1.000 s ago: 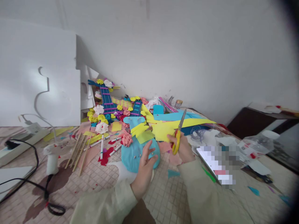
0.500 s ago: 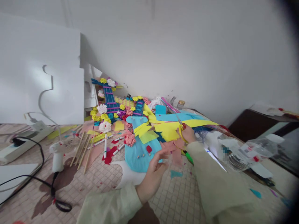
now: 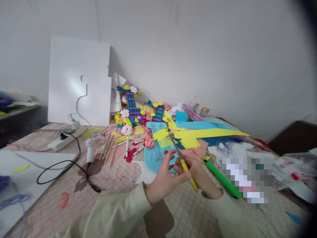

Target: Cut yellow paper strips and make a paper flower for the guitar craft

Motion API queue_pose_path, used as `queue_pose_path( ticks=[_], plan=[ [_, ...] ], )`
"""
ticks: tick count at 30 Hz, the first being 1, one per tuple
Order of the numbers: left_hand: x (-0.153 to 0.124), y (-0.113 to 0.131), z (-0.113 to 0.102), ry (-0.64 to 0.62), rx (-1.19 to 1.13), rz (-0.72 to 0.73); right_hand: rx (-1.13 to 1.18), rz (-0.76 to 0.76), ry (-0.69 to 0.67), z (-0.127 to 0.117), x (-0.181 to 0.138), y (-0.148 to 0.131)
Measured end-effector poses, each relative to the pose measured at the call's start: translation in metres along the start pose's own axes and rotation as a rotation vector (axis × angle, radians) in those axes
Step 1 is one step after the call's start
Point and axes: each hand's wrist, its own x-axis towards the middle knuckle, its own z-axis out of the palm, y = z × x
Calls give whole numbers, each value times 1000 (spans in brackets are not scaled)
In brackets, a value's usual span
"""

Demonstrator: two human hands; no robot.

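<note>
My right hand point(image 3: 201, 175) is closed on yellow-handled scissors point(image 3: 184, 165), whose blades point up and left over a light blue guitar-shaped cutout point(image 3: 152, 158). My left hand point(image 3: 164, 175) meets the right one, with fingers curled at the base of the blades and the thumb under the handle. A small red piece point(image 3: 166, 152) lies on the cutout just above my left fingers. Yellow paper pieces point(image 3: 162, 135) cover the cutout's neck.
Yellow and blue paper strips point(image 3: 205, 132) lie behind the hands. A green marker point(image 3: 221, 180) sits right of them, beside a blurred flat device point(image 3: 245, 180). To the left are wooden sticks point(image 3: 107, 148), a glue gun point(image 3: 90, 150) with black cord, a power strip point(image 3: 65, 138) and a white foam board point(image 3: 79, 82).
My right hand drew the scissors back from the yellow paper toward me, and my left hand closed in on them. The view swung left.
</note>
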Motion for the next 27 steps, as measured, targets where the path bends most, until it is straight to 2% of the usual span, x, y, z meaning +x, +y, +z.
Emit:
queue_pose_path(
  ticks=[3, 6, 9, 13, 15, 17, 19, 22, 24, 27],
  plan=[
    [-11, 16, -8, -90, -5, -65, 54, -37, -36, 30, -3, -2],
    [-20, 24, -19, -57, 46, -50, 119, -56, -109, 50, -4, -1],
    [-29, 24, -31, 23, 125, -90, 176, -70, -225, 59, -6, 0],
    [-37, 18, -41, 91, 70, -112, 263, -92, -436, 64, -12, 2],
    [-38, 13, -42, 71, 64, -86, 273, -92, -441, 64, -14, 3],
    [-37, 9, -43, 37, 61, -82, 229, -90, -369, 57, -16, 4],
    [-35, 8, -43, 37, 51, -93, 100, -90, -221, 39, -18, 5],
    [-30, 11, -48, 88, 102, -131, -284, -29, 92, -7, -18, 11],
    [-26, 12, -56, 103, 169, -142, -692, 60, 305, -43, -19, 21],
    [-21, 8, -70, 91, 216, -95, -880, 160, 429, -88, -21, 41]
  ],
)
